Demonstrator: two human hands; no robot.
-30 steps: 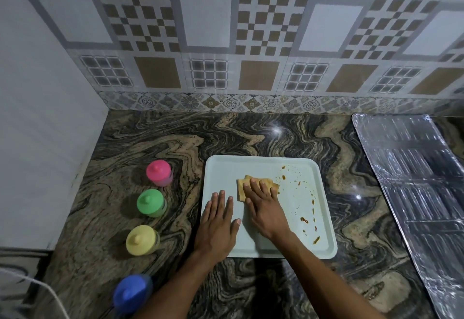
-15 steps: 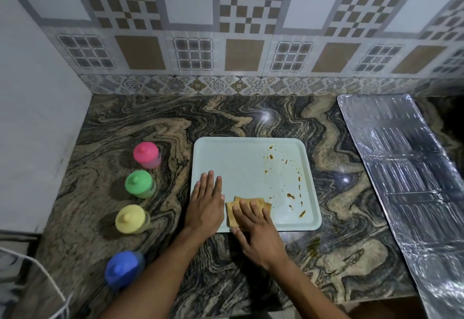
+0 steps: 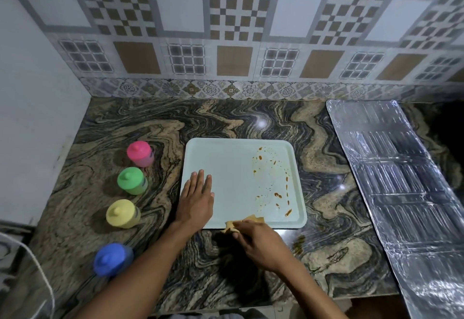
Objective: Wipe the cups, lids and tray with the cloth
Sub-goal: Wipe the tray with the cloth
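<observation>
Tan cloth (image 3: 253,218), mostly hidden, is clenched by the right hand (image 3: 261,246); left hand (image 3: 197,200) lies flat on tray (image 3: 238,165).

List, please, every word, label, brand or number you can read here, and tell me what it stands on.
No text can be read.
pink cup and green cup: small dark marks on the sides, too blurred to tell whether they are lettering.
tray, cloth, wall tiles, foil sheet: only stains, patterns or glare, no writing.
</observation>
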